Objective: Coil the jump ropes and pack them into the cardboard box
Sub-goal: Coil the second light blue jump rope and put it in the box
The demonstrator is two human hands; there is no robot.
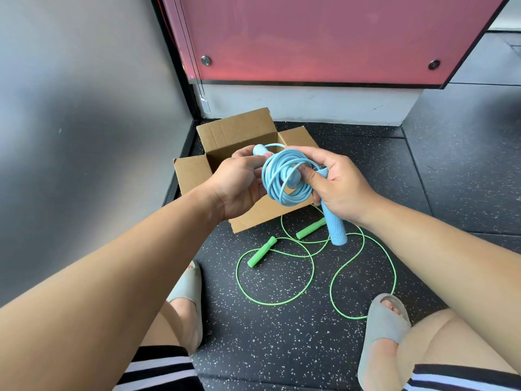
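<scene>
The person is holding a blue jump rope [282, 179], wound into a loose coil, in the air between both hands, just above the near side of the open cardboard box [239, 131]. The left hand [239, 184] is gripping the left side of the coil, its fingers curling round the cord and round one blue handle [259, 150], which is poking up at the top. The right hand [341, 184] is clasping the second blue handle [335, 230], whose ribbed end is pointing down toward the floor [282, 348], while its thumb is pressing on the coil's right side.

The box is sitting in the far left corner of the speckled black floor, close to the grey wall and the base of a pink panel [324, 38], with its flaps standing open.

A green jump rope [282, 303] is lying uncoiled on the floor just in front of the box, its thin cord sprawling in wide loops. Its two green handles [262, 251] are resting near the box's front corner. The person's feet, in grey slippers [380, 320], are flanking those loops.
</scene>
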